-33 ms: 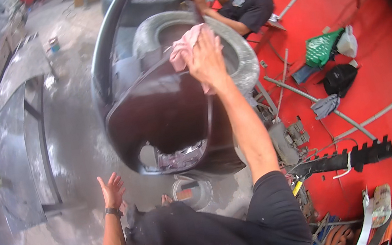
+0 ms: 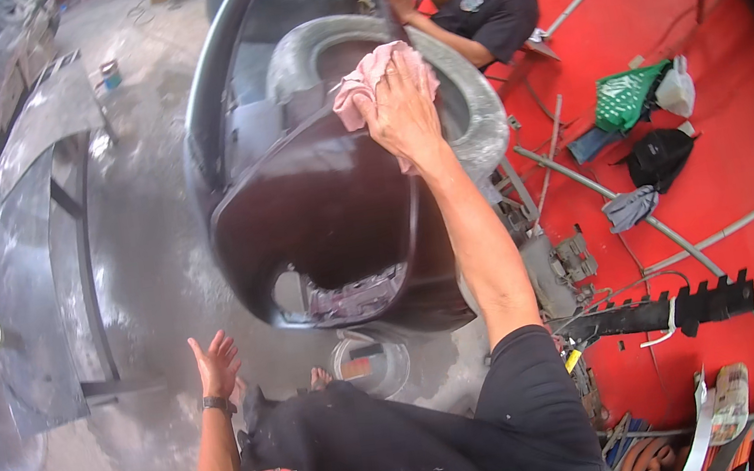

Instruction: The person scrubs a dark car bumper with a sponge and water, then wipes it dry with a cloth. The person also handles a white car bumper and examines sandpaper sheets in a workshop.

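A pink cloth (image 2: pixel 353 104) lies bunched under my right hand (image 2: pixel 403 121), against the upper right edge of a dark, glossy car bumper (image 2: pixel 310 206). Fingers stretch over the cloth and hold it to the bumper. My left hand (image 2: pixel 217 366) hangs in the air to the lower left of the bumper, open and with nothing in it; its fingers are spread and a dark band circles the wrist. Behind the bumper lie large pale-dusted tires (image 2: pixel 295 64). Which spot the cloth touches is partly hidden by my hand.
A co-worker (image 2: pixel 500 16) in a dark shirt handles the bumper's far end. Grey panels (image 2: pixel 32 284) stand on a frame at left. A clear bucket (image 2: pixel 386 364) is near my feet. Metal tubes (image 2: pixel 708 256), a green basket (image 2: pixel 620 100) and a black bag (image 2: pixel 656 160) are by the red surface at right.
My right hand and the pink cloth sit slightly farther right in the picture, along with the bumper and co-worker, as the view shifts a little. My left hand stays open in about the same place.
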Motion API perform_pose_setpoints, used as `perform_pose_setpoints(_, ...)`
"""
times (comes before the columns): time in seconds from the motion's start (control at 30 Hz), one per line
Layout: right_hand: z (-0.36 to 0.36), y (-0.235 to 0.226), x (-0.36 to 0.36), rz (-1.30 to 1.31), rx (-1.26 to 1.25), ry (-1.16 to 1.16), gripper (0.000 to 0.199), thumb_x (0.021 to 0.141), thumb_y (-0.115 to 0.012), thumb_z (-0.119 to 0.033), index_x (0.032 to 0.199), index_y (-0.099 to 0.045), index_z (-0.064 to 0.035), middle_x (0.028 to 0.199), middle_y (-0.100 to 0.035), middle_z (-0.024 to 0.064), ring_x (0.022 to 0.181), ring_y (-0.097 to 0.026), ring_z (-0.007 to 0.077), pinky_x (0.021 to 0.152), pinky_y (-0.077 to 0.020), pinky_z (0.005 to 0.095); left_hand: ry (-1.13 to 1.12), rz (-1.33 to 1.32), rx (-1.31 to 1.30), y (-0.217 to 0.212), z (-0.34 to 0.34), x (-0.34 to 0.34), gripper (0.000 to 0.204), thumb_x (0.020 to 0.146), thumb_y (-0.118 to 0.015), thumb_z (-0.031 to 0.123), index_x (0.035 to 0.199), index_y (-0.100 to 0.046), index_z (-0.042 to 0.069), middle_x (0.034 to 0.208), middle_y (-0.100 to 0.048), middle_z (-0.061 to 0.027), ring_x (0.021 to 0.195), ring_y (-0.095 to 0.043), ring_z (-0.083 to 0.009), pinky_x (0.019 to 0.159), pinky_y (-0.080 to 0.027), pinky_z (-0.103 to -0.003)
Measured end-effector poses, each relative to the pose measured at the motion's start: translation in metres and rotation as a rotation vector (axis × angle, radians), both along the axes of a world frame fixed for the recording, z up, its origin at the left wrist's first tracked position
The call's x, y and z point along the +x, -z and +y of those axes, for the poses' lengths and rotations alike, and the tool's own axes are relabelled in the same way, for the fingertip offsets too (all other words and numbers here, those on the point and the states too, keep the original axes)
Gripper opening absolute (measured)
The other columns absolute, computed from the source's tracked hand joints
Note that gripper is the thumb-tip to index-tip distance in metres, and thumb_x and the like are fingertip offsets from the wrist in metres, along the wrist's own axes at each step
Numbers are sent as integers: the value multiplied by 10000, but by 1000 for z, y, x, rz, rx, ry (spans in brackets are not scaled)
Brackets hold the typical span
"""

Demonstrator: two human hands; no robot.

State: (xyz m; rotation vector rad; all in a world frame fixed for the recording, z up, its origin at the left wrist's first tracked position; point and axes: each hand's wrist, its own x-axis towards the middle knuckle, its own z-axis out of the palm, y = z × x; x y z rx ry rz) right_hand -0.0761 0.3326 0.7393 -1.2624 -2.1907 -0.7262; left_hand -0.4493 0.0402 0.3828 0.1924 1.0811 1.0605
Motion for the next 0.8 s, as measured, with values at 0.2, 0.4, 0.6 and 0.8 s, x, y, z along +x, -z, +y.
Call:
perform_pose_setpoints(0.2,-84,115,-142,-278,-305,20,601,909,-553,-268,1383,-500,97,1559,-365,219,1498,-236,385,1209,-186,546,-100,96,-307,83,-86,-80,1083,822,-253,915,1550,-347,118,1557,-366,-206,1388,-368,-376,1121,-257,-555)
perform_pose_setpoints(0.4,-80,206,-160,-286,-259,-221,529,870,-532,-228,1307,-588,65,1535,-401,229,1467,-310,377,1210,-175,555,55,360,-540,104,-140,-134,1040,862,-260,870,1541,-360,88,1509,-442,-222,1335,-452,-395,1075,-322,-562)
perform_pose_setpoints(0.6,-55,60,-54,75,-1,273,707,985,-495,-417,1479,-371,73,1549,-301,328,1482,-224,452,1206,-143,570,93,608,-501,102,-134,-145,1035,875,-366,838,1385,-504,-52,1200,-635,-136,938,-634,-272,845,-472,-479)
perform_pose_setpoints(0.8,-105,130,-61,290,-19,481,894,956,-541,-469,1435,-253,228,1499,-228,456,1462,-175,548,1180,-150,631,191,597,-406,145,-104,-175,963,912,-404,780,1386,-528,-49,1149,-680,-208,853,-683,-254,678,-543,-372)
